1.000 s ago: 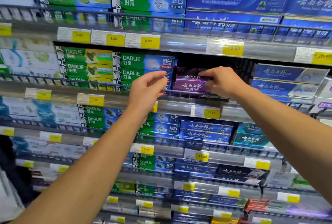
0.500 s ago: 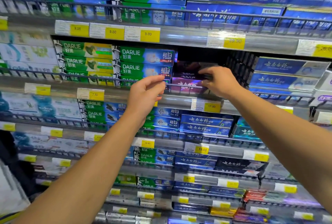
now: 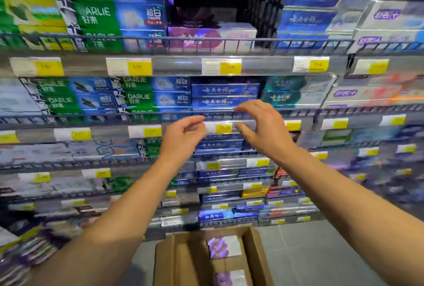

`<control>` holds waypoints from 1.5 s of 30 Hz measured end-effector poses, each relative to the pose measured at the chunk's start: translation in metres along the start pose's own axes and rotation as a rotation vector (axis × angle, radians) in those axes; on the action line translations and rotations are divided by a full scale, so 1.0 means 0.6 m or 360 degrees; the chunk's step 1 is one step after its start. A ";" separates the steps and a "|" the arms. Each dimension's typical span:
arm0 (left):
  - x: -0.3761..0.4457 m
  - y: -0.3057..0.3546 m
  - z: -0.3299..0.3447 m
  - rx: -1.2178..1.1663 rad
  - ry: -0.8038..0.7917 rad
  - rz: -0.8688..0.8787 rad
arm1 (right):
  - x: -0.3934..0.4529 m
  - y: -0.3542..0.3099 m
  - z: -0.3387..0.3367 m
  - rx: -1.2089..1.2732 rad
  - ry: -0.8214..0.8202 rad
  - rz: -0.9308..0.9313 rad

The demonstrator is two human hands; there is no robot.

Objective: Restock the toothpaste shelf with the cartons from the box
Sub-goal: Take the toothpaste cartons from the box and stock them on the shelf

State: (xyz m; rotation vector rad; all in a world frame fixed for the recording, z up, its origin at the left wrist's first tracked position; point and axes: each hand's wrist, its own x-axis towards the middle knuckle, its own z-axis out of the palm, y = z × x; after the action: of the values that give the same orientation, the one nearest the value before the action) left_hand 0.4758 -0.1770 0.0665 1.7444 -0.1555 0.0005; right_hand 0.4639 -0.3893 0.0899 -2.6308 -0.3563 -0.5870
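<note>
head view: left hand (image 3: pixel 182 138) and right hand (image 3: pixel 263 129) hovering empty, fingers loosely curled and apart, below purple-and-white toothpaste cartons (image 3: pixel 212 35) sitting on wire-fronted shelf (image 3: pixel 298 43), more cartons lying in open brown cardboard box (image 3: pixel 254 253) on floor.

I read DARLIE on the green toothpaste cartons (image 3: pixel 91 11), 9.00 on a yellow price tag (image 3: pixel 139 67), remaining tags blurred

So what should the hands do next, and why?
Probably reach down into the cardboard box for another purple carton. Both the left hand and right hand hold nothing, cartons remain in the box, and the purple stack on the shelf has dark space above it.
</note>
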 end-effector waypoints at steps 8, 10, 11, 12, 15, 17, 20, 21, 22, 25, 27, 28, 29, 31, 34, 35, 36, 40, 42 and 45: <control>-0.074 -0.177 0.108 0.0155 -0.0200 -0.0377 | -0.173 0.084 0.150 0.0073 -0.0549 0.0298; -0.093 -0.219 0.133 0.0301 -0.0229 -0.0438 | -0.215 0.110 0.187 0.0115 -0.0660 0.0369; -0.103 -0.241 0.146 0.0376 -0.0260 -0.0467 | -0.236 0.123 0.205 0.0134 -0.0718 0.0393; -0.114 -0.262 0.160 0.0447 -0.0286 -0.0505 | -0.256 0.137 0.222 0.0158 -0.0774 0.0410; -0.149 -0.329 0.201 0.0636 -0.0286 -0.0665 | -0.316 0.183 0.272 0.0217 -0.0912 0.0484; -0.172 -0.379 0.226 0.0627 -0.0278 -0.0767 | -0.356 0.216 0.308 0.0268 -0.0981 0.0533; -0.206 -0.463 0.257 0.0594 -0.0293 -0.0854 | -0.422 0.268 0.364 0.0324 -0.1074 0.0614; -0.218 -0.494 0.266 0.0628 -0.0305 -0.0883 | -0.444 0.283 0.384 0.0324 -0.1130 0.0631; -0.229 -0.526 0.274 0.0668 -0.0326 -0.0919 | -0.467 0.299 0.407 0.0321 -0.1185 0.0639; -0.253 -0.620 0.295 0.0728 -0.0335 -0.0994 | -0.535 0.342 0.485 0.0312 -0.1335 0.0662; -0.264 -0.688 0.308 0.0746 -0.0355 -0.1010 | -0.577 0.370 0.546 0.0322 -0.1397 0.0684; -0.266 -0.726 0.316 0.0759 -0.0385 -0.1007 | -0.598 0.384 0.579 0.0329 -0.1411 0.0718; -0.270 -0.767 0.321 0.0783 -0.0403 -0.1014 | -0.619 0.396 0.614 0.0341 -0.1434 0.0757; -0.276 -0.852 0.330 0.0852 -0.0433 -0.1022 | -0.659 0.417 0.684 0.0322 -0.1491 0.0844; -0.280 -0.970 0.339 0.0960 -0.0508 -0.1005 | -0.717 0.442 0.781 0.0267 -0.1486 0.0803; -0.283 -1.011 0.341 0.0977 -0.0537 -0.1013 | -0.737 0.451 0.817 0.0258 -0.1487 0.0787; -0.287 -1.050 0.343 0.0981 -0.0559 -0.1022 | -0.754 0.458 0.851 0.0252 -0.1501 0.0786; -0.307 -1.191 0.353 0.1022 -0.0621 -0.1000 | -0.810 0.487 0.980 0.0226 -0.1585 0.0756; -0.313 -1.253 0.361 0.1088 -0.0678 -0.0945 | -0.839 0.505 1.042 0.0216 -0.1604 0.0723; -0.319 -1.339 0.374 0.1168 -0.0770 -0.0960 | -0.884 0.536 1.128 0.0156 -0.1641 0.0679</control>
State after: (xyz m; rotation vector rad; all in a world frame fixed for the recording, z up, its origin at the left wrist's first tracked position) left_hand 0.3505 -0.2403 -0.7776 2.4339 0.0363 -0.9079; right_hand 0.3385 -0.4486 -0.8180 -2.5718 -0.0822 0.9278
